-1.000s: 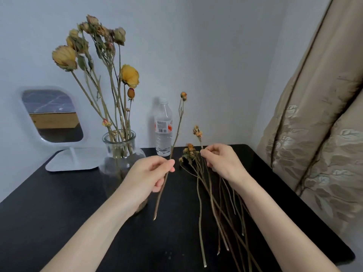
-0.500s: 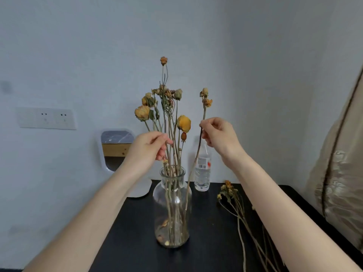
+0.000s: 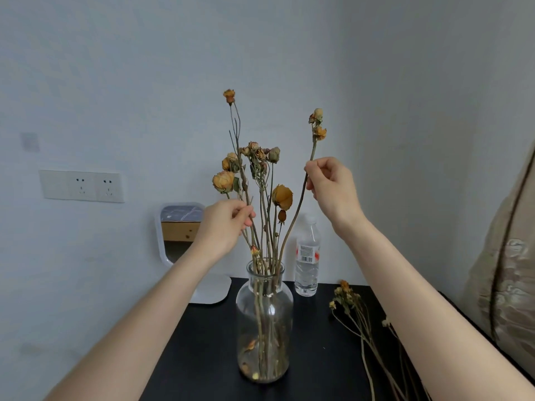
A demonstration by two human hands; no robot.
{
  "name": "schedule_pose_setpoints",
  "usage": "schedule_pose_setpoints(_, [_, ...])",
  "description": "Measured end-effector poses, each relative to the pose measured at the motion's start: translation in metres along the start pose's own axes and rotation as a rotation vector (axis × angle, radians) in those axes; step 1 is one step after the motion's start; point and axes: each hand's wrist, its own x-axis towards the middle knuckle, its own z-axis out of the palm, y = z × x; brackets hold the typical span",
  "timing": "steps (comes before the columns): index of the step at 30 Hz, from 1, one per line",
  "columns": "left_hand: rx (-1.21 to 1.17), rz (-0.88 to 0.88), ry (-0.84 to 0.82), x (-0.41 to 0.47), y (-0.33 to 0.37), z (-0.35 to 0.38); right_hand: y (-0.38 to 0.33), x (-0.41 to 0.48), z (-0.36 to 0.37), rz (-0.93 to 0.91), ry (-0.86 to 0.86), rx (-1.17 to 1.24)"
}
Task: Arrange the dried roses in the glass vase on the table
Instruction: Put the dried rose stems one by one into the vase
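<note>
While both stems stand in the glass vase (image 3: 265,322) | left hand (image 3: 228,224) pinches tall stem (image 3: 235,131), right hand (image 3: 330,183) pinches twin-bud stem (image 3: 313,149) | step, judged: seating them | next: lower gently, let go.

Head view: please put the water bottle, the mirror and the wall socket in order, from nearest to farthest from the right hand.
1. The water bottle: just below the right hand, slightly to its left.
2. The mirror: farther left, beyond the vase.
3. The wall socket: far left, at about the hand's height.
</note>
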Motion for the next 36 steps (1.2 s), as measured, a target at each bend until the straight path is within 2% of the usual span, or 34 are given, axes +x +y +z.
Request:
schedule_pose_setpoints(10, [0.070,-0.016,-0.164,-0.018,-0.015,0.004,0.010,0.007,0.011,0.004,0.038,0.027])
schedule_pose_setpoints(14, [0.035,-0.084,-0.201,-0.027,-0.023,0.009,0.016,0.007,0.015,0.020,0.047,0.018])
schedule_pose_setpoints(26, [0.022,-0.160,-0.125,-0.035,-0.028,0.014,0.023,0.007,0.011,0.044,0.075,0.060])
schedule_pose_setpoints(32, [-0.191,-0.318,-0.054,-0.053,-0.039,0.021,0.025,0.006,0.010,0.043,0.106,0.084])
schedule_pose_setpoints(36, [-0.299,-0.420,-0.177,-0.071,-0.046,0.032,0.025,0.006,0.011,0.039,0.133,0.101])
